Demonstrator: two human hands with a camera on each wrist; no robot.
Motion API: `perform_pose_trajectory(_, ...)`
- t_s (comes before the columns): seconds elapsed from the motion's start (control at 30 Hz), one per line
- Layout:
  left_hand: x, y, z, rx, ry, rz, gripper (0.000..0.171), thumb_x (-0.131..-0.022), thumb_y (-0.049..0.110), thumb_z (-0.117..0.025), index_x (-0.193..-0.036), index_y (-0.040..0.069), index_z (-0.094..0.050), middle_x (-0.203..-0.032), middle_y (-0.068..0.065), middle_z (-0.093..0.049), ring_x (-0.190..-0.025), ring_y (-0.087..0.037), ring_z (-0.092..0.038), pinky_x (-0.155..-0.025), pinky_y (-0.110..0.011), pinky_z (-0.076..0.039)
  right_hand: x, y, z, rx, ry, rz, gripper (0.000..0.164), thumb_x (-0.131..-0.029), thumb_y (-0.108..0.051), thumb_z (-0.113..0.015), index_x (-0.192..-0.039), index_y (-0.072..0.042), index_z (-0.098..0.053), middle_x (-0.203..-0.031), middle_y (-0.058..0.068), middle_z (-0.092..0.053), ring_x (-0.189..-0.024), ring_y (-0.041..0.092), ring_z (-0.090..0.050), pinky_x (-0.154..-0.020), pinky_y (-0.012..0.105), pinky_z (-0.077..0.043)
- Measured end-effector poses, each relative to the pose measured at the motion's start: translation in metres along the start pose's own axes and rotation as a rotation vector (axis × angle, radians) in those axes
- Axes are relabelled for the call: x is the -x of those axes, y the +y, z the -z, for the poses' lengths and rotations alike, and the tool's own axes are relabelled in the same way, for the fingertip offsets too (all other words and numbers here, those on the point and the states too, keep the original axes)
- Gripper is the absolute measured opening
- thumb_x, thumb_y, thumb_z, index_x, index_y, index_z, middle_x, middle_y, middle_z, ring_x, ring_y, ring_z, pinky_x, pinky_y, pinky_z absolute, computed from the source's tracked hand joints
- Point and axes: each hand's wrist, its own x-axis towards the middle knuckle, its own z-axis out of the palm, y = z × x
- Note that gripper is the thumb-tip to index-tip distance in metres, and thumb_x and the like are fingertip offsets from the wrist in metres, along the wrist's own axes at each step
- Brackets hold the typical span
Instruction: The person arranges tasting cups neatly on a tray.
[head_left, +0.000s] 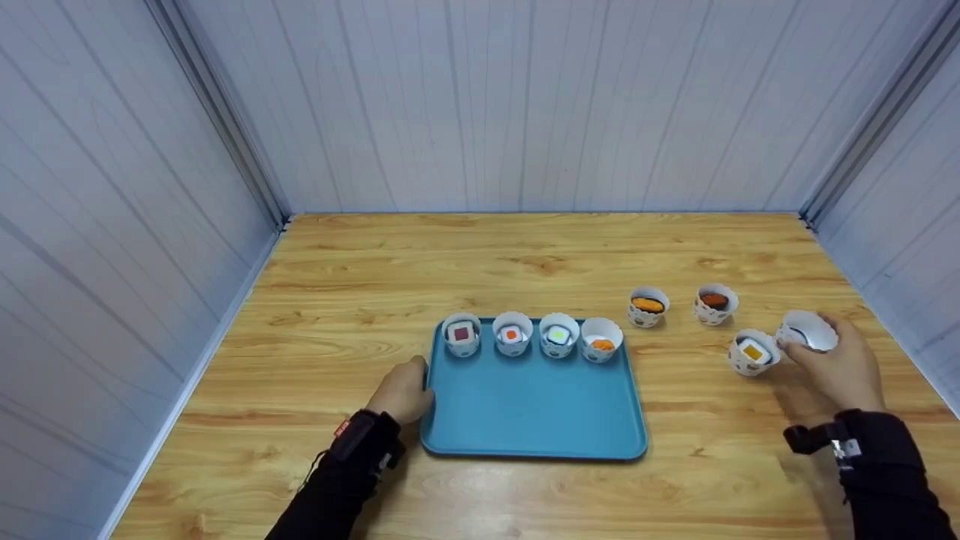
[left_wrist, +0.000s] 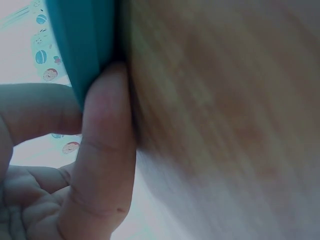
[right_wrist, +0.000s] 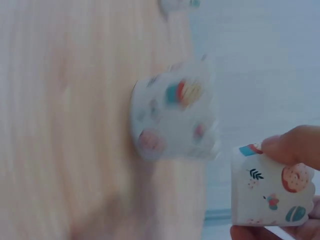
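Observation:
My left hand (head_left: 403,391) pinches the left rim of a blue serving tray (head_left: 536,416) between thumb (left_wrist: 107,145) and finger. Over on the right, my right hand (head_left: 844,364) grips a white patterned paper cup (head_left: 806,330) between thumb and fingers. The right wrist view shows this cup (right_wrist: 270,187) held up off the table; its contents are hard to make out. Just left of it stands another paper cup (head_left: 752,354) containing a white piece with a yellow centre. Several filled cups line the tray's far edge, from a dark-red-centred piece (head_left: 461,332) to an orange one (head_left: 602,344).
Two more paper cups stand on the wooden table (head_left: 360,285) beyond the tray's right side: one with an orange-topped piece (head_left: 648,305), one with a reddish-brown piece (head_left: 715,302). White panel walls (head_left: 480,105) enclose the table at the back and both sides.

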Motion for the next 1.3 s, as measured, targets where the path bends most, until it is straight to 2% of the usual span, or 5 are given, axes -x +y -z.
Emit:
perform_pose_trajectory(0.1,0.0,0.0,0.001,0.003,0.0,0.004,0.021,-0.093,0.004,-0.066,-0.112,-0.003,-0.063,-0.087,-0.011,-0.064,-0.076,-0.022,-0.056,-0.069,-0.039,-0.049,0.003,-0.02,-0.01,-0.015,-0.031,0.033,0.084,-0.106,-0.025,-0.067,-0.163,0.017,-0.022,-0.158,0.049,-0.033,-0.14,0.067,-0.038,-0.111,0.074,-0.037)
perform_pose_trajectory(0.33,0.001,0.001,0.001,0.017,-0.003,0.012,0.018,-0.093,0.003,-0.065,-0.11,-0.003,-0.063,-0.085,-0.01,-0.062,-0.075,-0.023,-0.056,-0.068,-0.038,-0.047,0.009,-0.07,-0.043,-0.089,-0.127,0.141,0.082,-0.104,-0.02,-0.073,-0.165,0.011,-0.027,-0.154,0.044,-0.042,-0.129,0.056,-0.055,-0.08,0.016,-0.049)
perform_pose_trajectory(0.57,0.001,0.003,0.001,0.027,-0.008,0.018,0.019,-0.093,0.003,-0.066,-0.112,-0.002,-0.063,-0.089,-0.011,-0.064,-0.077,-0.024,-0.057,-0.07,-0.04,-0.049,0.019,-0.123,-0.079,-0.103,-0.235,0.307,0.075,-0.103,-0.012,-0.074,-0.164,0.007,-0.035,-0.163,0.038,-0.037,-0.143,0.058,-0.045,-0.108,0.062,-0.049)
perform_pose_trajectory(1.0,0.007,0.009,0.003,0.015,0.017,-0.012,0.015,-0.091,0.001,-0.065,-0.106,-0.001,-0.063,-0.086,-0.012,-0.063,-0.075,-0.023,-0.056,-0.069,-0.04,-0.047,0.04,-0.196,-0.158,-0.186,-0.486,0.53,0.066,-0.093,-0.012,-0.083,-0.148,0.007,-0.052,-0.136,0.026,-0.064,-0.115,0.035,-0.066,-0.09,0.042,-0.056)
perform_pose_trajectory(1.3,0.002,0.002,0.0,0.014,0.013,0.001,0.019,-0.09,0.002,-0.065,-0.108,-0.003,-0.063,-0.087,-0.012,-0.064,-0.076,-0.024,-0.058,-0.07,-0.042,-0.051,0.059,-0.232,-0.207,-0.138,-0.638,0.647,0.064,-0.091,-0.012,-0.081,-0.147,0.003,-0.055,-0.141,0.022,-0.063,-0.126,0.035,-0.064,-0.106,0.054,-0.054)
